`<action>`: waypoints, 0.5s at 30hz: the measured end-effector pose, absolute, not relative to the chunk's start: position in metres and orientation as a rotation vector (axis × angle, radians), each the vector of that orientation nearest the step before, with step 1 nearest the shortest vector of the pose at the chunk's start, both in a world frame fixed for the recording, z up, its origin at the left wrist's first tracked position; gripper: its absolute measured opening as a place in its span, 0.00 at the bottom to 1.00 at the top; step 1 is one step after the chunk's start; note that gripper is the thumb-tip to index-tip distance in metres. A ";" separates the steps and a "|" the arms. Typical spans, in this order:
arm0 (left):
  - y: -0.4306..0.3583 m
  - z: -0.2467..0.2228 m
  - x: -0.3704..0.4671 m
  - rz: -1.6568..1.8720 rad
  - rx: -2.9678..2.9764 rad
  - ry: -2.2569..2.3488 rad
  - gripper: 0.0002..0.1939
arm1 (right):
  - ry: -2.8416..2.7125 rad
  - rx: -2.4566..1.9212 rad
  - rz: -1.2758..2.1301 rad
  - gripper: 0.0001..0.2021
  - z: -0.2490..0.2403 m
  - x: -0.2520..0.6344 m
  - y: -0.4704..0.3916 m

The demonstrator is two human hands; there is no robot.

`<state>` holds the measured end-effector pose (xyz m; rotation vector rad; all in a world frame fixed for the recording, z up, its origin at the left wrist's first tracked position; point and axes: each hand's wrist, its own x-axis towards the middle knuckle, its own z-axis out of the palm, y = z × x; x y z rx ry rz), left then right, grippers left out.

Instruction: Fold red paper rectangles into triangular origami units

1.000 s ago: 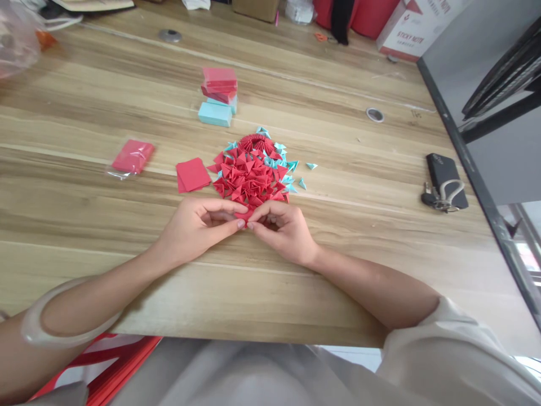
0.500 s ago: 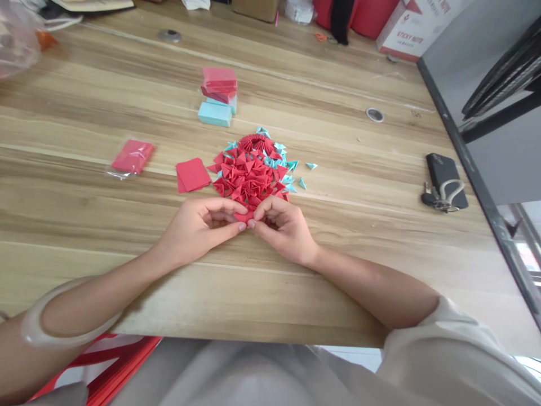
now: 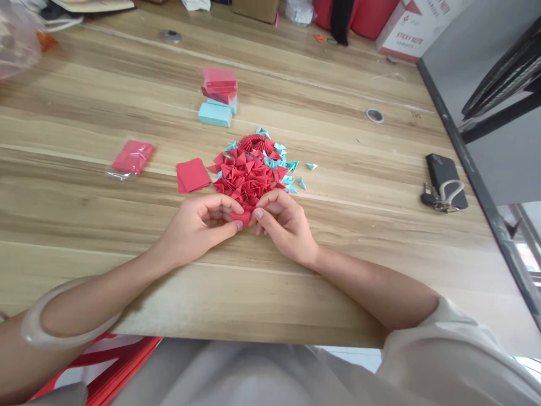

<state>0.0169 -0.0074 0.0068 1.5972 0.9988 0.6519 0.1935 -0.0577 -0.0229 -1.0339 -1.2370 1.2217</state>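
Observation:
Between my hands is a small red piece of folded paper (image 3: pixel 240 216). My left hand (image 3: pixel 200 228) pinches it between thumb and fingers. My right hand (image 3: pixel 285 225) is closed at the paper's right end, thumb and forefinger together; its exact grip is partly hidden. Just beyond my fingertips lies a heap of red folded paper triangles (image 3: pixel 249 172), with light blue paper triangles (image 3: pixel 289 180) along its right and far sides. A ring of joined red pieces (image 3: pixel 256 143) rests at the back of the heap. Flat red paper sheets (image 3: pixel 193 175) lie beyond my left hand.
A wrapped red paper pack (image 3: pixel 133 157) lies to the left. Stacked red packs (image 3: pixel 220 80) and a light blue pack (image 3: pixel 215 114) stand behind the heap. On the right are a black power bank-like block (image 3: pixel 448 175) and keys (image 3: pixel 431 197). A sticky note box (image 3: pixel 412 31) stands at the back.
The red folded paper has shifted slightly left with my left fingers. My right thumb has lifted a little, and the right fingers have moved slightly up and away from the left ones.

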 end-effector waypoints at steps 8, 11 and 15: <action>-0.008 0.008 0.018 0.646 1.574 0.987 0.07 | -1.205 -1.091 1.224 0.12 -0.021 0.194 -0.057; -0.008 0.008 0.018 0.653 1.564 0.979 0.07 | -1.192 -1.105 1.224 0.13 -0.022 0.193 -0.057; -0.009 0.009 0.017 0.660 1.564 0.984 0.07 | -1.172 -1.088 1.205 0.13 -0.021 0.194 -0.056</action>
